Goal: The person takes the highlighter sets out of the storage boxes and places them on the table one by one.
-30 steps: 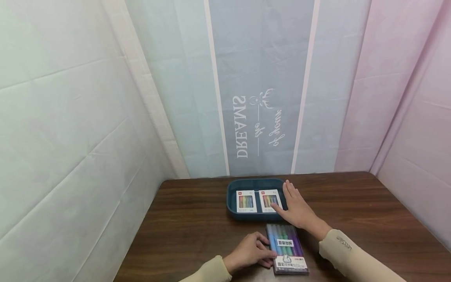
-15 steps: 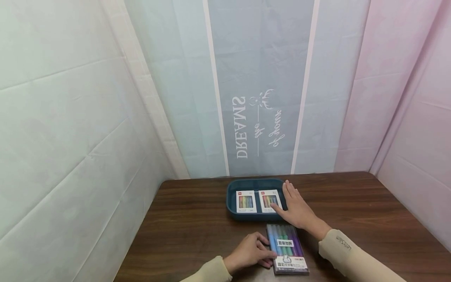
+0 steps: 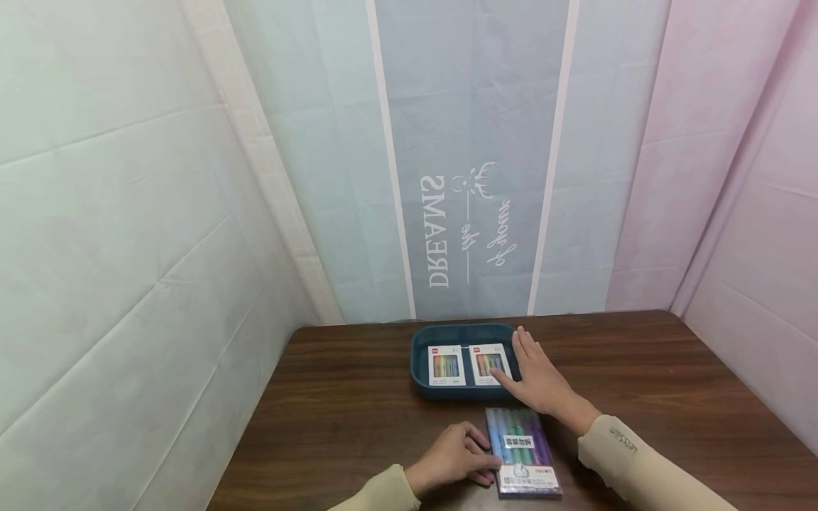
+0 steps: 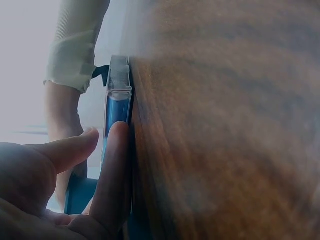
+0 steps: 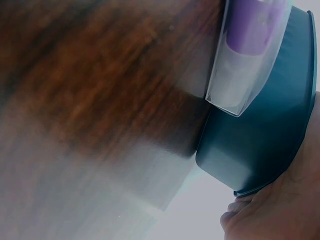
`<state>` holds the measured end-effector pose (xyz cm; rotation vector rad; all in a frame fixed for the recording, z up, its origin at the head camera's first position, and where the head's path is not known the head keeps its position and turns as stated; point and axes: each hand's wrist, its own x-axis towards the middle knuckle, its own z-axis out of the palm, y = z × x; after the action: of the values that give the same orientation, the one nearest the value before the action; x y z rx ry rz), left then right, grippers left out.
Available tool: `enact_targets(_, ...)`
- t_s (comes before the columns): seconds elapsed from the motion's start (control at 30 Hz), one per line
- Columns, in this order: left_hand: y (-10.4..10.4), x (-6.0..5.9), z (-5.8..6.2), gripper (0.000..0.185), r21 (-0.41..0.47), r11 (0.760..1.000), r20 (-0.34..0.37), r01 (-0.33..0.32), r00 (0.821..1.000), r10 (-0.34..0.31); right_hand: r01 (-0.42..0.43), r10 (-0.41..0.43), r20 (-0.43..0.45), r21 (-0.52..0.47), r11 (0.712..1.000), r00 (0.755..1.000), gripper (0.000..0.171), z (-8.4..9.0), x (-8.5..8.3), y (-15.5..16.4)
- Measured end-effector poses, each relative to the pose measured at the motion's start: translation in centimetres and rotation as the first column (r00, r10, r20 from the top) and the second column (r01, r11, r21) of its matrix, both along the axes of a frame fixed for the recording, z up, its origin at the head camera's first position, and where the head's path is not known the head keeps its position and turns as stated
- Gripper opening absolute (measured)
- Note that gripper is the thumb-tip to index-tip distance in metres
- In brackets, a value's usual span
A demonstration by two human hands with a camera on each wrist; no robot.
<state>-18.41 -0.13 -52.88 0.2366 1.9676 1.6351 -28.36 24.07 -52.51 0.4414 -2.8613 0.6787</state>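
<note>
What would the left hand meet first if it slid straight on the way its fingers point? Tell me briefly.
The left hand points rightward at the clear pen case; its fingers already touch the case's side edge, so it meets that first.

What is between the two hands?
In the head view, a clear plastic pack of coloured pens lies between the left hand and the right hand, touching the left fingers.

Pen case [image 3: 522,451]: near end cut by lower frame edge. Card [image 3: 489,364] print too small. Bench [image 5: 90,100] blurred in wrist views.
</note>
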Motion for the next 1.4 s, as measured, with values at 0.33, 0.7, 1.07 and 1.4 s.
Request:
enact_targets(0.33, 0.1, -0.1, -0.2, 0.021, -0.003, 1.000, -0.001, -0.003, 1.000, 0.003, -0.001, 0.001, 0.002, 0.001, 1.000, 1.000, 0.108, -0.1, -0.1, 0.0)
enact_targets(0.7, -0.4, -0.4, -0.4, 0.017, 0.000, 1.000, -0.059, -0.011, 0.998, 0.011, 0.000, 0.000, -0.006, 0.002, 1.000, 1.000, 0.105, -0.1, -0.1, -0.1)
enact_targets(1.07, -1.6, -1.7, 1.4, 0.010, -0.079, 0.996, -0.257, -0.032, 0.966, 0.010, -0.001, 0.001, 0.001, -0.006, 1.000, 1.000, 0.109, -0.1, 0.1, -0.2)
enact_targets(1.4, -1.7, -3.2, 3.2, 0.015, -0.069, 0.997, -0.365, -0.039, 0.931, 0.011, -0.003, 0.003, -0.007, 0.008, 1.000, 1.000, 0.110, -0.4, -0.1, 0.0)
